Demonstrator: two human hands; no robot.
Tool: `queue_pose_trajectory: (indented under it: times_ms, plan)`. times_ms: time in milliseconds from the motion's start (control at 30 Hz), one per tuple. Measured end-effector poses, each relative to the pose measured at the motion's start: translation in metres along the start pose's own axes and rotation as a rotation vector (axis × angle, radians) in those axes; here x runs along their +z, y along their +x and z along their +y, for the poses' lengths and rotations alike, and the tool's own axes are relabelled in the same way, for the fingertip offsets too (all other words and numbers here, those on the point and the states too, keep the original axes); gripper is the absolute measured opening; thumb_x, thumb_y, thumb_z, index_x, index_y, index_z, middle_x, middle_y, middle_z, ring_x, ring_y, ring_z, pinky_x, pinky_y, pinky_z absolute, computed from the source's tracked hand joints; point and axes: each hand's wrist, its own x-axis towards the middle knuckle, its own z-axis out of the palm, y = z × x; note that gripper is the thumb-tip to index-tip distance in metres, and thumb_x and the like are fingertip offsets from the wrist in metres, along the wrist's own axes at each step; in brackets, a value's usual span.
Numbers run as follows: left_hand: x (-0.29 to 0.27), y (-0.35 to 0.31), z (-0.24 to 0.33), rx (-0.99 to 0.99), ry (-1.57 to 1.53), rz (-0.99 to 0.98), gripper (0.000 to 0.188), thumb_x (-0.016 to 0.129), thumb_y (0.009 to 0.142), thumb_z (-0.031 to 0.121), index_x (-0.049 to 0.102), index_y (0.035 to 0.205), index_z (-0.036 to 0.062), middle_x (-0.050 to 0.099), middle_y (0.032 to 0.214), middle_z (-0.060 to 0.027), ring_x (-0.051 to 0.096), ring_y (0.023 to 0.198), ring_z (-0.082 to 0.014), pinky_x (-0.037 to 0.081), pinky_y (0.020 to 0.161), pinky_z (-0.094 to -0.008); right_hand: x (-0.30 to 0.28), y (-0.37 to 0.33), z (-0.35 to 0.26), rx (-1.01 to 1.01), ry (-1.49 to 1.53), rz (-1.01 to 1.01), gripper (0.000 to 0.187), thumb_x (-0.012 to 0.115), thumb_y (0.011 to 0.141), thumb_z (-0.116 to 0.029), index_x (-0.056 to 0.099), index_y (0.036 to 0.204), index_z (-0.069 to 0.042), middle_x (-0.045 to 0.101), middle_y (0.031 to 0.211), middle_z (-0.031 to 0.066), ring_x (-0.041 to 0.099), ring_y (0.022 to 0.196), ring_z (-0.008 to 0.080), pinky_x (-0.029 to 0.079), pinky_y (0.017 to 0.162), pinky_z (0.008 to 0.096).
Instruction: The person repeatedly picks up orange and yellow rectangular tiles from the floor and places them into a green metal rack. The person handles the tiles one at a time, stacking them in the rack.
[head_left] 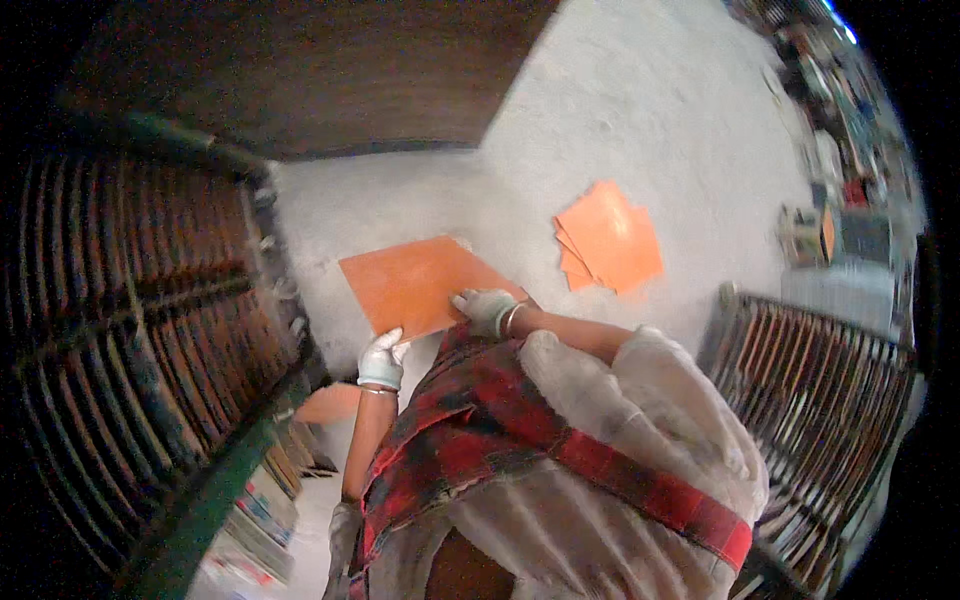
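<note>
A flat orange sheet [405,283] is held low over the pale floor in front of me. My left hand [382,360], in a white glove, pinches its near left edge. My right hand [485,308], gloved too, grips the sheet's right side, with the fingers curled over its upper face. A second orange edge juts out past the right hand; whether it is another sheet or a bent part, I cannot tell. Farther right, a loose fanned pile of orange sheets [612,237] lies on the floor. More orange material [330,402] shows beyond my left wrist.
A tall slatted rack [150,330] stands close on my left, another slatted rack [810,370] on the right. A large dark panel [300,75] covers the far left. Flat stacked items [262,520] lie at lower left; blurred clutter [835,150] lines the far right.
</note>
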Motion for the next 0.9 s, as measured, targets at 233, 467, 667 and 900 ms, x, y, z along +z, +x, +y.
queue_pose_trajectory:
  times_ms: [233,467,667,900]
  plan:
    - [0.053,0.050,-0.049,-0.256,0.184,-0.088,0.037,0.053,0.073,0.004,0.040,0.107,0.0018,0.049,0.099,-0.0111,0.050,0.089,-0.0234,0.045,0.072,-0.0317,0.048,-0.064,0.034,0.493,0.076,0.110,0.026,0.050,0.072,-0.023,0.049,0.086,-0.001,0.056,0.078,0.0142,0.057,0.074,0.0273,0.046,0.059,0.0355]
    - [0.122,0.049,-0.079,-0.237,0.314,-0.166,0.049,0.049,0.076,0.005,0.022,0.117,0.0011,0.042,0.106,-0.0182,0.044,0.097,-0.0325,0.041,0.078,-0.0402,0.069,-0.079,0.170,0.740,0.236,-0.040,0.020,0.048,0.072,-0.013,0.059,0.086,-0.006,0.056,0.090,0.0139,0.055,0.084,0.0275,0.044,0.071,0.0349]
    - [0.059,0.027,-0.092,-0.235,0.556,0.097,0.037,0.048,0.077,0.008,0.030,0.109,0.0025,0.046,0.099,-0.0151,0.046,0.089,-0.0287,0.042,0.072,-0.0367,0.128,-0.111,0.296,0.933,0.276,-0.086,0.021,0.046,0.070,-0.014,0.059,0.086,-0.007,0.055,0.093,0.0143,0.054,0.086,0.0281,0.044,0.070,0.0366]
    - [0.004,-0.009,-0.094,-0.109,0.589,0.407,0.025,0.047,0.078,0.011,0.039,0.100,0.0042,0.049,0.091,-0.0116,0.049,0.078,-0.0242,0.043,0.064,-0.0326,0.091,-0.195,0.379,0.857,-0.084,-0.154,0.017,0.047,0.069,-0.010,0.057,0.081,-0.004,0.056,0.087,0.0158,0.054,0.083,0.0297,0.043,0.069,0.0380]
